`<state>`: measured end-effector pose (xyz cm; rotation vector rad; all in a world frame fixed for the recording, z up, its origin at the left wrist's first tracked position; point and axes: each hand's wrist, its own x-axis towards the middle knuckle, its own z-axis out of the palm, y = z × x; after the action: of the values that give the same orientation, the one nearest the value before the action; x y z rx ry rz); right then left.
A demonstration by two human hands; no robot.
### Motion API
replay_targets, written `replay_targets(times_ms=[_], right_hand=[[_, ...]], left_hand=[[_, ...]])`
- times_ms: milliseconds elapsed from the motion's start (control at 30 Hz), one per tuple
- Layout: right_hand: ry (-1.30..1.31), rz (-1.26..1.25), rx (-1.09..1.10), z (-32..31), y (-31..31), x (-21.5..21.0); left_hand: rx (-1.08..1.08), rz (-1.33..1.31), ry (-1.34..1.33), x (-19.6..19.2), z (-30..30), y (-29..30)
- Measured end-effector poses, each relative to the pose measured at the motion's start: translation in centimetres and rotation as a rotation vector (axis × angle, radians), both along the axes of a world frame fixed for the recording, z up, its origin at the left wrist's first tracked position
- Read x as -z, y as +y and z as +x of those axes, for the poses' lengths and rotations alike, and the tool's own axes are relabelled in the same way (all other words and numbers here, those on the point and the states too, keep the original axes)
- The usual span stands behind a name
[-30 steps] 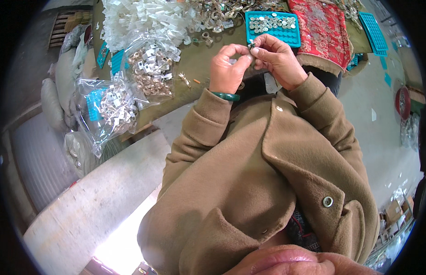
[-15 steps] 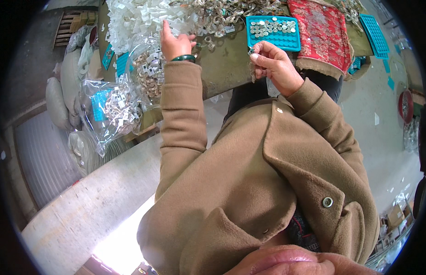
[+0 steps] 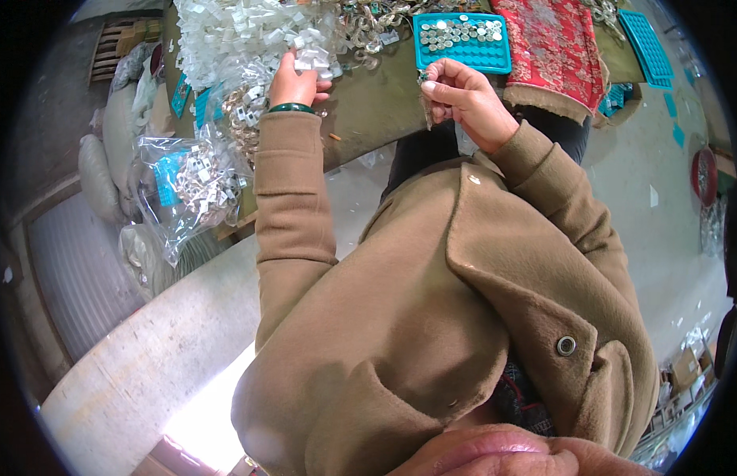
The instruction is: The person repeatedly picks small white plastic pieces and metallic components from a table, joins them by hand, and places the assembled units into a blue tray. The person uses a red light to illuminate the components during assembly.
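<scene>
My left hand [image 3: 295,86], with a dark green bangle at the wrist, is at the near edge of a heap of small white translucent plastic pieces [image 3: 233,36]. Its fingers are apart, and several pieces lie right at the fingertips; I see none firmly gripped. Near the table's front edge, my right hand [image 3: 473,105] pinches a small bundle of thin wire [image 3: 427,107] between thumb and fingers. A small dark part shows at the bundle's top, and strands hang down. Just beyond this hand lies a teal tray [image 3: 463,63] with rows of round silvery discs [image 3: 459,33].
Coiled wire bundles [image 3: 372,22] lie at the back of the table. A red patterned cloth [image 3: 543,51] hangs over its edge, right of the tray. Clear bags of white parts [image 3: 206,186] sit at the left. Another teal tray [image 3: 646,49] is at far right.
My left hand has shifted a little left and its raised finger has come down against the white pieces. My right hand keeps its pinch on the wire bundle. The whole view has shifted slightly.
</scene>
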<state>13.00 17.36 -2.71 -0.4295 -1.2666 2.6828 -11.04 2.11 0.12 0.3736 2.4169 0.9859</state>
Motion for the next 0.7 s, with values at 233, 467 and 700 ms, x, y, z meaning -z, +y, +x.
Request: replay_targets(times_ms=[233,467,700], right_hand=[[-0.003,-0.007,0.004,-0.1,-0.5,0.2],[0.015,-0.008,-0.040,0.4,-1.0,0.6],[0.021,-0.044,-0.100,1.1,-1.2,1.8]], left_hand=[[-0.069,0.144,0.063,0.8,4.3,-0.2],[-0.137,0.318,0.077,2.4,8.0,0.9],[-0.092,0.299,0.239,2.6,9.9,2.3]])
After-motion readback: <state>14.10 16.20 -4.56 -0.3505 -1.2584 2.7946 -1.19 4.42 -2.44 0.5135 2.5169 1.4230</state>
